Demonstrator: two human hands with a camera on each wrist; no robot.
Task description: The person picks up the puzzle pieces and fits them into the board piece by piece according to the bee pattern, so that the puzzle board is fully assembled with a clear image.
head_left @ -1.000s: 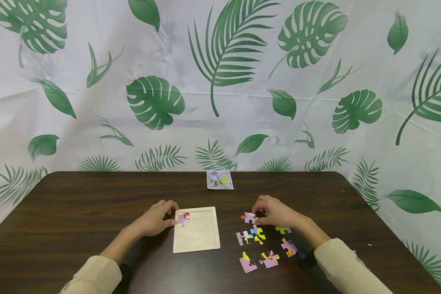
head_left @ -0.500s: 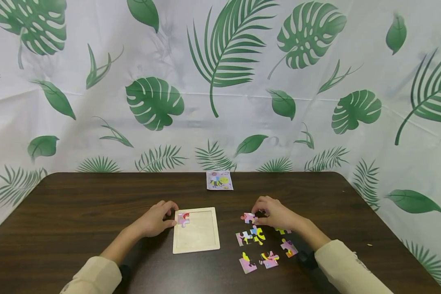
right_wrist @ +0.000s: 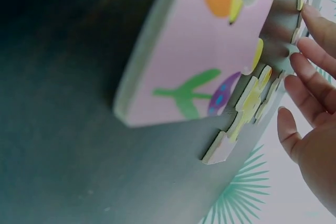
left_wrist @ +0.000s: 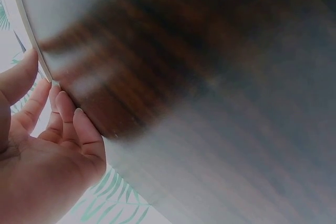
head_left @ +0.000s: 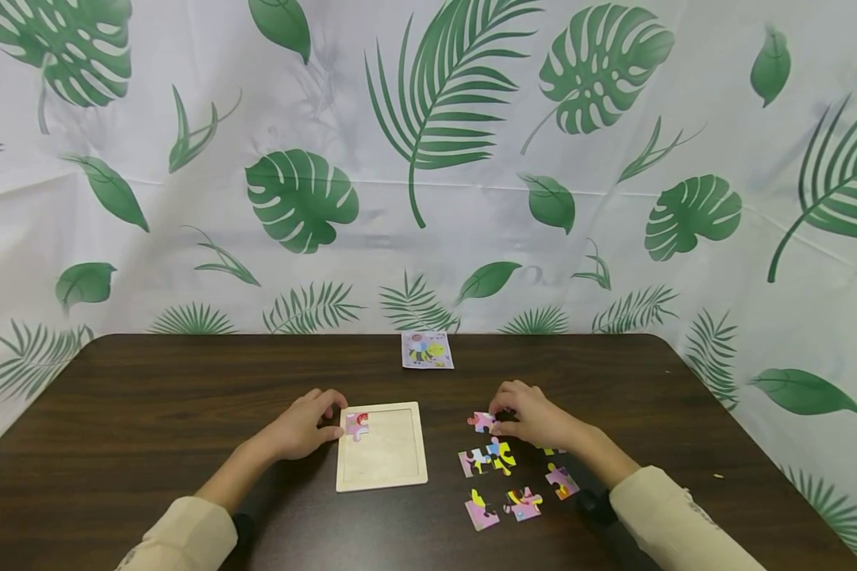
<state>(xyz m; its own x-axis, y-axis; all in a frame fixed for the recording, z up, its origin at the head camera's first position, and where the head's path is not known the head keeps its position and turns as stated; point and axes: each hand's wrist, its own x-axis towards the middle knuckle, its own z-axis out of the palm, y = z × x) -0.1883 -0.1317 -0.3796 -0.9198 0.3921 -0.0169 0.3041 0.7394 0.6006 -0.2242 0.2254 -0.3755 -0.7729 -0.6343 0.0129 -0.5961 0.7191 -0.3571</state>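
Observation:
My left hand holds the left edge of a square wooden puzzle tray, its thumb and index finger set along the rim. In the left wrist view, the thumb and fingertips of the left hand meet the tray's thin edge. One pink puzzle piece with a red patch lies in the tray's upper left corner. To the right, my right hand pinches a pink and red puzzle piece at its right side, close over the table. The right hand shows its fingers only slightly bent in the right wrist view.
Several loose puzzle pieces lie near the right hand: a joined-looking pair, a pink corner piece, a striped piece and a pink-orange one. A bee picture card lies at the table's far edge, before a leaf-print cloth.
The right hand and the pink and red piece shift very slightly left. My left hand and the tray stay in place.

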